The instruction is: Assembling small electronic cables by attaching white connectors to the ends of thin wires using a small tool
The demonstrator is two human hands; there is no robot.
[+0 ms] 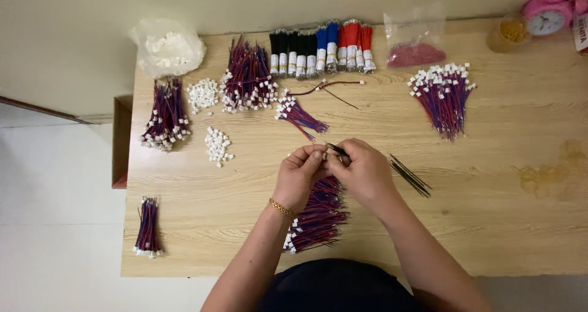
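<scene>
Both hands meet above the middle of the wooden table (pixel 490 226), the left hand (pixel 299 176) (gold bracelet (pixel 281 208) on its wrist) and the right hand (pixel 361 172) pinching one thin black wire (pixel 336 149) between their pressed fingertips. Beneath them, near the front edge, lies a bundle of red-and-blue wires (pixel 318 217) with white connectors. Loose black wires (pixel 409 175) rest just right of the right hand.

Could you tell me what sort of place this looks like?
Probably a small home workbench for hand-assembling wire leads: a wooden table bears bundles of red-and-blue wires, loose white connectors and black, blue and red wire packs, and a pink alarm clock.
</scene>
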